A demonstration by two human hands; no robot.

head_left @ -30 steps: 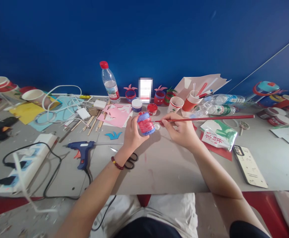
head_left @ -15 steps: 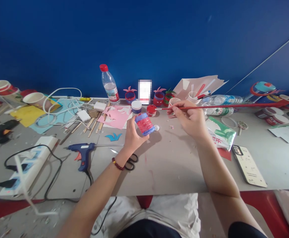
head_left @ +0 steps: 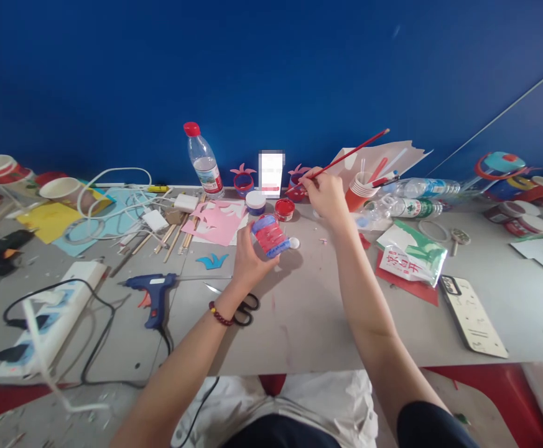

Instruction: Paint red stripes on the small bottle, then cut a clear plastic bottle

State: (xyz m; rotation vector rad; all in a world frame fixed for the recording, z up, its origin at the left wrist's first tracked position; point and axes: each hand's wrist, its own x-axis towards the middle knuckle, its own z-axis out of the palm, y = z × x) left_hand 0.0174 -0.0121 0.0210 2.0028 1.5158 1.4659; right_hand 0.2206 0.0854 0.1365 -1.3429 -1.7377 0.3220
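My left hand (head_left: 249, 258) grips a small cup painted in red and blue bands (head_left: 271, 238), tilted above the table. A long thin paintbrush (head_left: 355, 148) is pinched in my right hand (head_left: 324, 196), its red handle slanting up to the right. Its bristle end is close above the open jar of red paint (head_left: 284, 210); whether it touches the paint I cannot tell. Beside that jar stands a white-lidded jar (head_left: 255, 202). A white round lid (head_left: 294, 243) lies just right of the held cup. Behind my right fingers is a partly hidden red-and-blue cup with paper leaves (head_left: 298, 177).
Scissors (head_left: 247, 311) lie beneath my left wrist, a blue glue gun (head_left: 154, 292) left of them. A bottle with a red cap (head_left: 206, 165) stands at the back. Paper cups (head_left: 359, 193), a phone (head_left: 474, 314), a power strip (head_left: 54, 317) and pink paper (head_left: 218, 221) surround the workspace.
My right hand has moved left and away from me. The paintbrush has swung from nearly level to a steep slant, its bristle end still near the red paint jar. The painted cup has barely moved.
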